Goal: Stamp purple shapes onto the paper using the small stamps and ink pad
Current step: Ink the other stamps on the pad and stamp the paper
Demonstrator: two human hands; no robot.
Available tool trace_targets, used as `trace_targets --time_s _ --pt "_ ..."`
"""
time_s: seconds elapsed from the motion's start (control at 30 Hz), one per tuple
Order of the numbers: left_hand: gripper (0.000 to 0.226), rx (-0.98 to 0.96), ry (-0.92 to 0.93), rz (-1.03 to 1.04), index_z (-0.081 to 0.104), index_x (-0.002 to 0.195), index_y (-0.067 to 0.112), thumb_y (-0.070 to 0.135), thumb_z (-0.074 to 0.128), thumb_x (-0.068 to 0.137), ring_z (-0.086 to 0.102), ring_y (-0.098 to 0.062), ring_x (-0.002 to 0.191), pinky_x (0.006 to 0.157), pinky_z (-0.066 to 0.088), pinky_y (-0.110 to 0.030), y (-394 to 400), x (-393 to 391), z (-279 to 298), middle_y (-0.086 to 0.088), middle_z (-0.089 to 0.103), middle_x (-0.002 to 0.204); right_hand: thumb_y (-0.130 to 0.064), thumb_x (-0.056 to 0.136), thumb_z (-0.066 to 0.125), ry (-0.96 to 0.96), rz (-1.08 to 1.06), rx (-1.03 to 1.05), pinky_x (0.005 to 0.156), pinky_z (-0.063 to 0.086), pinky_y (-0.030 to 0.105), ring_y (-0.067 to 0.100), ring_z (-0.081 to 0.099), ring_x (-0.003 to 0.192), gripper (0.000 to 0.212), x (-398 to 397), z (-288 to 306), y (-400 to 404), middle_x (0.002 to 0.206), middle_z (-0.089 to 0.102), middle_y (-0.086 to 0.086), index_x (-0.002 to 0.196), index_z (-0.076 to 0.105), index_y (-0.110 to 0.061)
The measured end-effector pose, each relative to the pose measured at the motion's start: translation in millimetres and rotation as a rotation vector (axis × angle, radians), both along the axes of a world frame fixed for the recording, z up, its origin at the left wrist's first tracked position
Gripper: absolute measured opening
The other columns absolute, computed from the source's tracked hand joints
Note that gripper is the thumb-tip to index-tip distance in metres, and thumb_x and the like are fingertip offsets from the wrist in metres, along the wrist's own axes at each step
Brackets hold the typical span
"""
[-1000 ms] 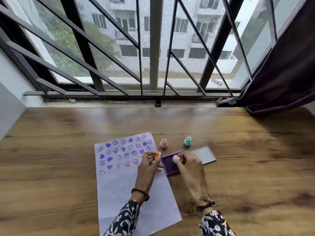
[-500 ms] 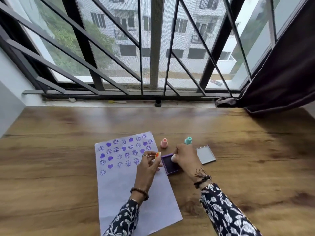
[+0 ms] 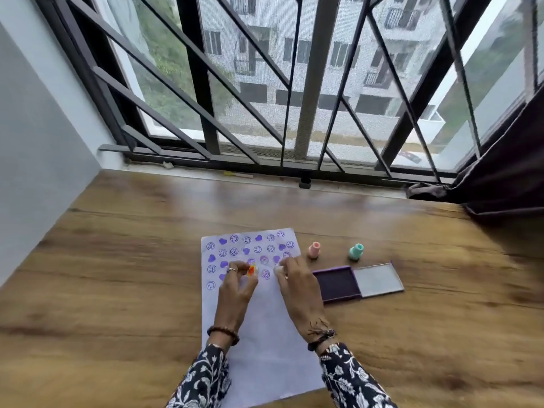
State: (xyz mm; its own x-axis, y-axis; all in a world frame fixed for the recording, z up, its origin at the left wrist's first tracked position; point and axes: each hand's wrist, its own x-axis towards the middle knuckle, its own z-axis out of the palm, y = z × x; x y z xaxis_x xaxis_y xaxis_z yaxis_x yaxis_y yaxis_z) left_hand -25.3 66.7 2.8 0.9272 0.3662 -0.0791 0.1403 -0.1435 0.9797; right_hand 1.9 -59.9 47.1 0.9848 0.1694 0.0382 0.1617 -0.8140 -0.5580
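A white paper (image 3: 265, 343) lies on the wooden table, its far part covered with purple hearts and smiley faces. My left hand (image 3: 237, 287) pinches a small orange stamp (image 3: 251, 270) over the printed rows. My right hand (image 3: 297, 282) holds a small white stamp (image 3: 278, 269) down at the paper, just right of the orange one. The open purple ink pad (image 3: 337, 284) sits to the right of the paper, with its clear lid (image 3: 378, 280) folded out flat beside it.
A pink stamp (image 3: 314, 250) and a teal stamp (image 3: 356, 252) stand upright beyond the ink pad. A barred window runs along the table's far edge. A dark curtain (image 3: 506, 172) hangs at the far right. A grey wall borders the left.
My right hand left the ink pad and moved left onto the paper with the white stamp. The left hand with the orange stamp shifted over the printed rows. The camera view moved left.
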Motion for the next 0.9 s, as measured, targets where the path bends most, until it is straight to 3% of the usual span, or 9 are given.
trace_targets --time_s 0.1,0.23,0.37,0.43,0.53,0.6,0.63,0.77,0.9 --pt "0.011 -0.017 0.008 0.007 0.053 0.086 0.029 0.025 0.062 0.083 0.061 -0.011 0.092 0.076 0.044 -0.018 1 0 -1 0.006 0.065 0.093 -0.018 0.097 0.038 -0.038 0.013 -0.051 0.082 0.045 0.032 0.027 0.057 0.100 0.021 0 -7 3 0.112 0.055 0.011 0.107 0.054 -0.008" --pt "0.014 -0.023 -0.002 0.016 0.053 0.083 0.037 0.028 0.063 0.082 0.061 -0.007 0.093 0.075 0.044 -0.008 2 1 -2 0.006 0.066 0.094 -0.005 0.092 0.040 -0.020 0.068 -0.158 0.085 0.045 0.035 0.028 0.057 0.101 0.021 13 -7 11 0.111 0.059 0.012 0.106 0.056 -0.007" --pt "0.016 -0.031 0.023 0.007 0.054 0.081 0.034 0.023 0.064 0.082 0.060 -0.022 0.098 0.087 0.047 -0.033 1 1 -4 -0.009 0.064 0.100 0.000 0.085 0.044 0.085 0.164 -0.242 0.084 0.047 0.037 0.034 0.059 0.100 0.021 38 -3 19 0.107 0.064 0.020 0.097 0.062 0.000" --pt "0.012 -0.085 0.059 0.006 0.055 0.082 0.029 0.023 0.065 0.081 0.059 -0.024 0.101 0.090 0.045 -0.037 1 1 1 -0.011 0.063 0.102 -0.001 0.081 0.048 0.153 0.183 -0.211 0.082 0.045 0.031 0.033 0.060 0.100 0.022 46 -1 17 0.105 0.068 0.019 0.092 0.067 0.000" --pt "0.007 -0.222 0.064 0.053 0.056 0.083 0.027 0.025 0.062 0.079 0.056 -0.020 0.100 0.082 0.041 -0.026 3 2 15 -0.001 0.062 0.097 -0.006 0.075 0.059 0.238 0.079 0.046 0.084 0.038 0.016 0.023 0.060 0.091 0.013 42 -1 3 0.083 0.072 0.007 0.080 0.071 -0.002" --pt "0.005 -0.298 0.060 0.070 0.058 0.082 0.025 0.020 0.061 0.081 0.054 -0.017 0.094 0.076 0.039 -0.023 3 2 28 0.003 0.060 0.091 -0.014 0.071 0.070 0.265 -0.085 0.315 0.081 0.043 0.024 0.014 0.058 0.079 0.006 26 1 -11 0.062 0.063 -0.011 0.070 0.070 -0.007" --pt "0.002 -0.345 0.082 0.064 0.060 0.080 0.024 0.025 0.061 0.078 0.052 -0.015 0.090 0.074 0.038 -0.024 1 2 35 0.004 0.059 0.088 -0.019 0.069 0.073 0.289 -0.174 0.435 0.074 0.046 0.021 0.007 0.060 0.074 0.005 17 2 -18 0.060 0.063 -0.014 0.069 0.070 -0.015" --pt "0.021 -0.491 0.202 -0.009 0.065 0.066 0.029 0.044 0.057 0.055 0.046 -0.013 0.080 0.071 0.029 -0.032 -11 -5 59 0.008 0.058 0.082 -0.025 0.069 0.077 0.408 -0.286 0.919 0.071 0.057 0.019 0.006 0.069 0.079 0.010 -18 10 -31 0.081 0.077 -0.002 0.079 0.075 -0.022" --pt "0.033 -0.540 0.257 -0.084 0.066 0.061 0.030 0.054 0.057 0.041 0.044 -0.013 0.077 0.072 0.027 -0.035 -24 -15 62 0.007 0.059 0.078 -0.026 0.072 0.077 0.359 -0.228 1.009 0.073 0.055 0.017 0.004 0.069 0.085 0.018 -34 23 -36 0.086 0.077 -0.002 0.089 0.074 -0.023"
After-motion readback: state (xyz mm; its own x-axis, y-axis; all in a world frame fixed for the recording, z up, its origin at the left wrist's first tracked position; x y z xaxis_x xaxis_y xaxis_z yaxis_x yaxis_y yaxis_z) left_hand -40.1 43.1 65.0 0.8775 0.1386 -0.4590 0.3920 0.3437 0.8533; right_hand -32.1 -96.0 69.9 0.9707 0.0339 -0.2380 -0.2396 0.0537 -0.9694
